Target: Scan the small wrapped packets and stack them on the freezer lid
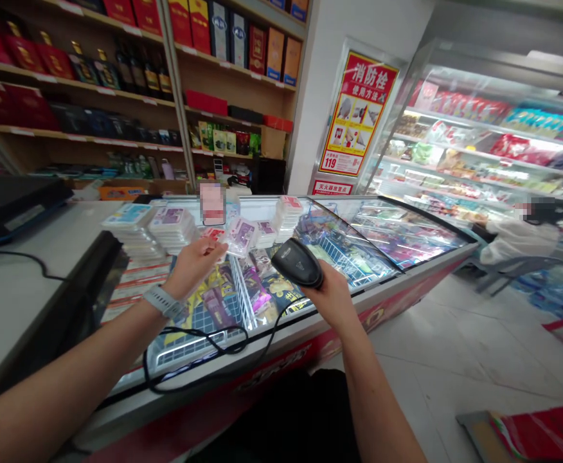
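Barcode scanner (pixel 297 262), black and corded, sits in the grip of the right hand (pixel 332 297), above the near side of a glass-topped chest freezer (pixel 327 348) with a red front. The left hand (pixel 195 262) has its fingertips drawn together, pinching the left edge of a clear flat pack (pixel 243 236) with purple print. On the glass, stacks of similar packs stand to the left (pixel 169 222) and right (pixel 289 211), with a smartphone (pixel 213 204) upright at the far side. The cord (pixel 189 390) loops across the near rim. Behind, wooden shelves (pixel 108 90) hold bottles and boxes; a red-and-yellow fire-hydrant poster (pixel 358 110) hangs to their right. At far right, a person (pixel 510 238) sits before a lit refrigerated display case (pixel 479 63) stocked with packaged food. Inside the freezer, a white wire basket (pixel 243 296) contains yellow and purple packets (pixel 218 307); black and magenta packets (pixel 281 289) lie right of it.
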Tool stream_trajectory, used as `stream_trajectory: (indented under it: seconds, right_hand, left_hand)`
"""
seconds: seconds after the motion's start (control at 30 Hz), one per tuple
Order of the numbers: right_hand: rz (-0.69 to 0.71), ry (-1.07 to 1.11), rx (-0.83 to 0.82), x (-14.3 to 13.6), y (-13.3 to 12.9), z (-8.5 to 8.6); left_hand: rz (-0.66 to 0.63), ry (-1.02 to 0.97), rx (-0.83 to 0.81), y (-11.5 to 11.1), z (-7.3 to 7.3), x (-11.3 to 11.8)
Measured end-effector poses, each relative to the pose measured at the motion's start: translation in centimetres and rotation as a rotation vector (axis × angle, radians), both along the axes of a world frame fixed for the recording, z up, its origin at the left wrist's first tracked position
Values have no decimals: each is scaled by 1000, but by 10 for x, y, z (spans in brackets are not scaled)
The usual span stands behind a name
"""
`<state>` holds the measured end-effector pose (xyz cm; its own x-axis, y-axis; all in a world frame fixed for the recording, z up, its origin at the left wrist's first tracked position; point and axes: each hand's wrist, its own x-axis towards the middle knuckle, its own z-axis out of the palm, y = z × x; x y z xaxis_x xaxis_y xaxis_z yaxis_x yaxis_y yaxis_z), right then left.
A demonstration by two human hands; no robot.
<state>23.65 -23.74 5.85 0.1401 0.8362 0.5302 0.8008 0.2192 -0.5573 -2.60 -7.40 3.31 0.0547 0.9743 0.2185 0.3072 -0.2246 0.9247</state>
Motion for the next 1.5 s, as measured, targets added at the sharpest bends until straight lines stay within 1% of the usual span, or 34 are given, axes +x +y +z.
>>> stream_trajectory:
  seconds: [0.1,0.2,0.33,0.43,0.57,0.9,1.0,1.23,1.3,1.37,1.43,1.5]
  right_hand:
    - [54,-46,21,-14,11,-1]
    - [111,-115,30,-26,20,-3]
    - [149,-185,28,-35,25,-3]
    - [164,-202,19,-38,26,-2]
    - [189,-215,22,-42,27,1]
    - [164,-245,-43,-48,30,3]
    - [157,-242,-50,-48,31,2]
    - [156,-244,-48,-47,31,1]
    - [156,-233,-40,-46,31,0]
    - [152,-220,-28,-45,31,-2]
    - [145,-208,-20,-43,30,-3]
    - [136,-196,-14,-42,28,-3]
  left_hand:
    - [-2,43,76,-15,-4,-21]
    - [10,17,56,-23,-11,-32]
    - [32,-50,25,-25,-22,-36]
    - [-22,-90,-8,-28,-25,-34]
    - [-50,-126,-11,-31,-23,-34]
    - [-18,-219,-103,-38,-12,-32]
    - [-33,-222,-101,-38,-13,-32]
    - [-58,-228,-79,-35,-20,-33]
    - [-44,-286,-137,-34,-20,-32]
    - [-22,-371,-255,-30,-18,-32]
    - [1,-430,-361,-24,-16,-32]
    - [29,-451,-410,-16,-12,-32]
